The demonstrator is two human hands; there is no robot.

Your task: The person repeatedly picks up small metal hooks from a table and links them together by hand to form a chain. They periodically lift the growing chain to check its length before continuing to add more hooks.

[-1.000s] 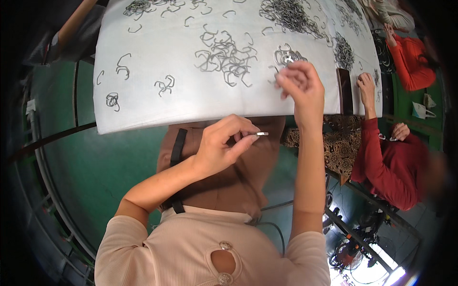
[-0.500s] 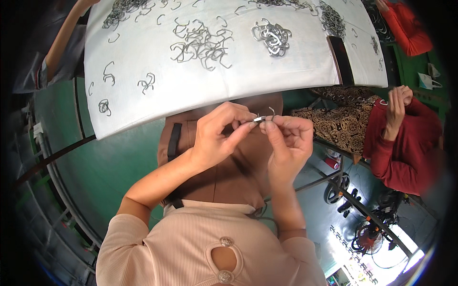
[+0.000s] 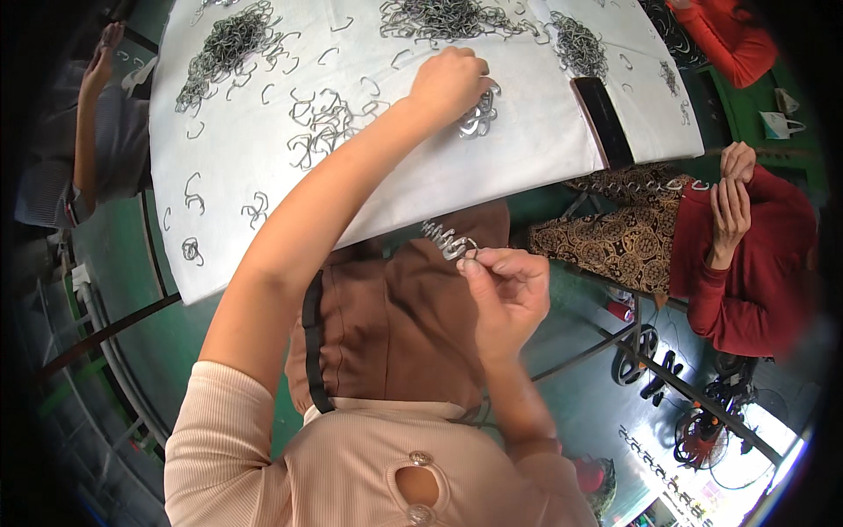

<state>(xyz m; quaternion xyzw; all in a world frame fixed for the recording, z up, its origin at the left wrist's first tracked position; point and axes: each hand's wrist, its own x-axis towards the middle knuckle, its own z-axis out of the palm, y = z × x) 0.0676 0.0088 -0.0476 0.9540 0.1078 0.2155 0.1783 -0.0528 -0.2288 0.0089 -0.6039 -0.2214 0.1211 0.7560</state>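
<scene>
Wire hooks hang chained from the right hand, its grip pinched narrow on them; the left hand closes over loose clips on the table, likely fetching another link.

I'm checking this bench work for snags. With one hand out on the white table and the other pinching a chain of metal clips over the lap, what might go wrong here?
1. The right hand pinches the short chain of linked metal clips by one end off the table edge; it might slip onto the brown lap cloth.
2. The left hand presses into a tangle of loose bent wire clips; several may lift together.
3. The black flat phone-like slab overhangs the white table and could get knocked off.
</scene>
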